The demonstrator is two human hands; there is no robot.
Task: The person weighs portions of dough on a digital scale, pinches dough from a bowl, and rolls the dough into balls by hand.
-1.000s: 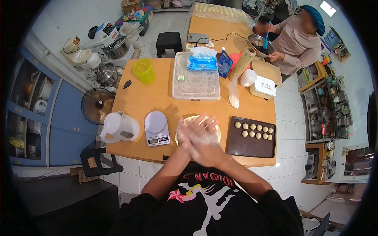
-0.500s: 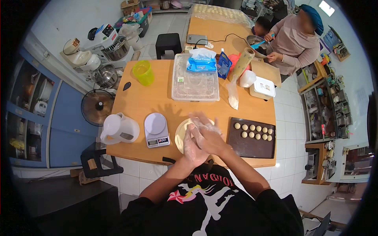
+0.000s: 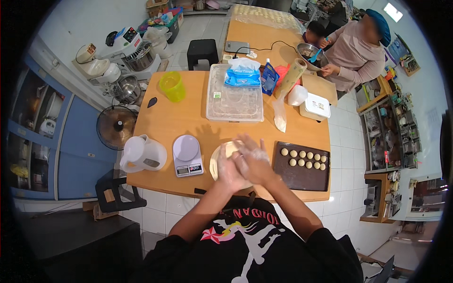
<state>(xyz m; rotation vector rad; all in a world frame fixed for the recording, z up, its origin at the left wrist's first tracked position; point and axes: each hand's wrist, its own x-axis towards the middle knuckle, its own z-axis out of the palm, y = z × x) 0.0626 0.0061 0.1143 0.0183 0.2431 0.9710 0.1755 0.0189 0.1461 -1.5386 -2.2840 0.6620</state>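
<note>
My left hand (image 3: 230,173) and my right hand (image 3: 257,165) meet palm to palm, both dusted white. The right one lies over the left with its fingers stretched and spread. It covers most of the left hand's fingers, and whether anything lies between the palms is hidden. Beneath them is a round cream-coloured dish or bowl (image 3: 214,165), its contents mostly covered by my hands. On the right, a dark baking tray (image 3: 302,178) bears two rows of small pale dough balls (image 3: 301,162). A white kitchen scale (image 3: 187,150) stands to the left of the dish.
A white jug (image 3: 146,154) and a yellow-green cup (image 3: 172,87) stand at the left. Toward the back are a clear lidded box (image 3: 234,106) with a tissue pack (image 3: 242,75) on it, and a white tub (image 3: 315,106). A person (image 3: 356,52) stirs a metal bowl (image 3: 312,56) beyond.
My right hand has shifted over the left, its fingers now more spread; the palms stay together. In the back, the other person's blue spatula has moved within the bowl.
</note>
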